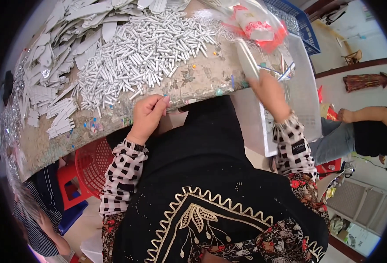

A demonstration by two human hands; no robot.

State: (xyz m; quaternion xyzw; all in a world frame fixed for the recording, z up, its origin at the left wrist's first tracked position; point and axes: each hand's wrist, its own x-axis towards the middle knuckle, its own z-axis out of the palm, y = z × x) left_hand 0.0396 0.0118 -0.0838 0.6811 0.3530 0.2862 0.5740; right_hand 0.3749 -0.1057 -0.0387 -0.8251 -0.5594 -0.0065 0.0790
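Observation:
My left hand (149,115) is at the table's near edge, thumb pressed against curled fingers; a small blue speck shows at the thumb tip, and what it pinches, if anything, is too small to name. Off to the right, my right hand (270,93) is closed at the lower end of a long white flat piece (248,59), its fingertips slightly blurred. Beyond my left hand spreads a heap of short white tubes (145,48). Left of the heap lies a pile of flat white plastic pieces (46,57), some lined up in rows (62,116).
A white plastic crate (305,65) stands by my right arm, with a blue basket (305,33) behind it. A red-and-clear plastic bag (259,30) lies at the table's far right. Below the left edge is a red basket (95,164). Other people sit at both sides.

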